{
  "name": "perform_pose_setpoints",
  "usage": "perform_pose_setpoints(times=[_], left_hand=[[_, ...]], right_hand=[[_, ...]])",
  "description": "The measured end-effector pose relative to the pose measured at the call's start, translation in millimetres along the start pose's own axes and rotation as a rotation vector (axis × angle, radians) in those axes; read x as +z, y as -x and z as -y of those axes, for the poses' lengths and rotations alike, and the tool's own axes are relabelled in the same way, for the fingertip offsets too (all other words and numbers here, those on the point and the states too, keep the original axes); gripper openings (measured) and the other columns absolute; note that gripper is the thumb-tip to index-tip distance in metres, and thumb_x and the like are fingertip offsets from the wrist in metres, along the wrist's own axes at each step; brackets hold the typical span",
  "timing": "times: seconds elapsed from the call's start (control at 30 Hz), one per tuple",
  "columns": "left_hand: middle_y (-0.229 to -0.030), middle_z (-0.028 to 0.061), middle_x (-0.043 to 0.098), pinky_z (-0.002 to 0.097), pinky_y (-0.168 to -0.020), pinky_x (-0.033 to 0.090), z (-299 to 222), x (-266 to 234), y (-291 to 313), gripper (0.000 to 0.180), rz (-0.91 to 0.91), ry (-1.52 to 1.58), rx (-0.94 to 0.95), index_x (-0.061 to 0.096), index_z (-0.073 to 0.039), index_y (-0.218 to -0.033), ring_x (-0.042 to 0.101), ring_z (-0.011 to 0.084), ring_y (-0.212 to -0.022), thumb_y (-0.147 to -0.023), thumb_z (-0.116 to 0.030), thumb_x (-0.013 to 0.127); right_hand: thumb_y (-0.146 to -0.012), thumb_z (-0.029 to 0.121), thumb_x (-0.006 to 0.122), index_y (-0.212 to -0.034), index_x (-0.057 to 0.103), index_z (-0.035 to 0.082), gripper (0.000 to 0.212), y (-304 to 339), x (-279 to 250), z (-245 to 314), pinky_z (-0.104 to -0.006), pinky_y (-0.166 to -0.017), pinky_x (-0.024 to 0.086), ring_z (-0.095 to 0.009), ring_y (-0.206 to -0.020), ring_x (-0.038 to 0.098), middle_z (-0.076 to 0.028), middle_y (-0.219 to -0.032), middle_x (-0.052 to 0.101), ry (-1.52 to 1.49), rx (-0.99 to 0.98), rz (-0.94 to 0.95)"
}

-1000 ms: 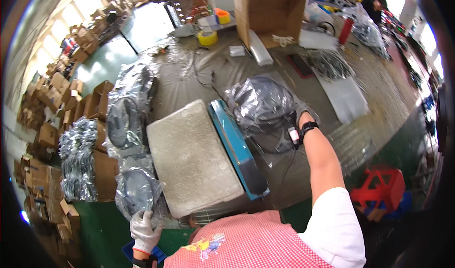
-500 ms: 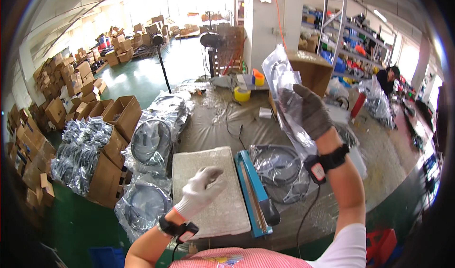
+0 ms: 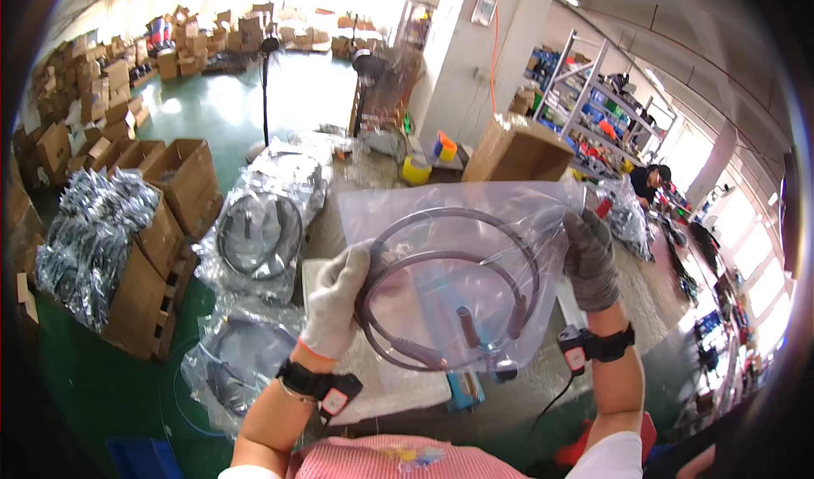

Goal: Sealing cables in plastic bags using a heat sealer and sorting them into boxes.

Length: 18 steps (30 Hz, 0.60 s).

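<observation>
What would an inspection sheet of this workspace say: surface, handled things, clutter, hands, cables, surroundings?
Surface: glossy grey-brown tabletop, partly hidden.
Handled things: clear plastic bag and coiled dark-grey cable, overlapping; whether inside, unclear.
Clutter: round yellow tape roll; clear-bagged dark coils at left.
Hands: white-gloved left hand at the cable's left side; grey-gloved right hand at the bag's right edge.
Cables: thin black cord hanging below the right hand.
Surroundings: brown open cardboard boxes; grey metal shelving.

Cable (image 3: 441,257) in bag (image 3: 509,197) between hands (image 3: 337,301)
</observation>
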<state>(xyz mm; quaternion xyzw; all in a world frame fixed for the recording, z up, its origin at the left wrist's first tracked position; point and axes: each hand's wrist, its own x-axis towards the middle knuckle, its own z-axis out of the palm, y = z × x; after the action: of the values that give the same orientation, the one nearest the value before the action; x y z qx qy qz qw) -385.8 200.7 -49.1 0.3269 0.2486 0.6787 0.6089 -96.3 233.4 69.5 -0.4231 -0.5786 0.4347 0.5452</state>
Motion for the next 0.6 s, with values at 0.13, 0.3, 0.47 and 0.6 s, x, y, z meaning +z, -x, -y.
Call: perform_pose_setpoints(times=[0.13,0.3,0.47,0.6], left_hand=[[-0.077,0.0,0.063,0.0187,-0.063,0.045,-5,-25,-8,0.024,-0.055,-0.482,0.088,0.066,0.002,-0.087,0.055,0.0046,-0.068,-0.092,-0.017,0.053],[-0.072,0.0041,0.066,0.0234,-0.063,0.047,26,-60,-62,0.015,0.081,-0.848,-0.006,0.068,-0.001,-0.085,0.059,0.0094,-0.065,-0.086,-0.01,0.056],[-0.086,0.0112,0.068,0.0357,-0.074,0.05,129,-46,-81,0.023,0.46,-1.41,-0.06,0.07,-0.011,-0.092,0.065,0.0283,-0.082,-0.08,-0.014,0.05],[-0.085,0.0079,0.068,0.0351,-0.075,0.049,188,-53,-74,0.023,0.539,-1.589,-0.296,0.07,-0.016,-0.093,0.065,0.0258,-0.083,-0.081,-0.021,0.051]], right_hand=[[-0.089,0.014,0.055,-0.101,0.064,0.002,0.019,71,-3,-50,-0.0309,-0.076,0.05,-0.017,-0.085,0.063,-0.008,-0.095,0.065,0.568,-0.097,0.162],[-0.094,0.021,0.053,-0.103,0.065,0.002,0.024,162,64,-92,-0.0258,-0.075,0.049,-0.011,-0.083,0.061,-0.006,-0.094,0.067,0.063,0.504,0.121],[-0.094,0.027,0.052,-0.101,0.064,0.001,0.03,213,34,-193,-0.0286,-0.076,0.049,-0.014,-0.083,0.062,-0.009,-0.092,0.067,0.185,0.79,0.155],[-0.092,0.033,0.052,-0.098,0.063,0.001,0.035,206,-27,-236,-0.0349,-0.077,0.048,-0.023,-0.083,0.062,-0.013,-0.083,0.065,0.667,0.674,0.122]])
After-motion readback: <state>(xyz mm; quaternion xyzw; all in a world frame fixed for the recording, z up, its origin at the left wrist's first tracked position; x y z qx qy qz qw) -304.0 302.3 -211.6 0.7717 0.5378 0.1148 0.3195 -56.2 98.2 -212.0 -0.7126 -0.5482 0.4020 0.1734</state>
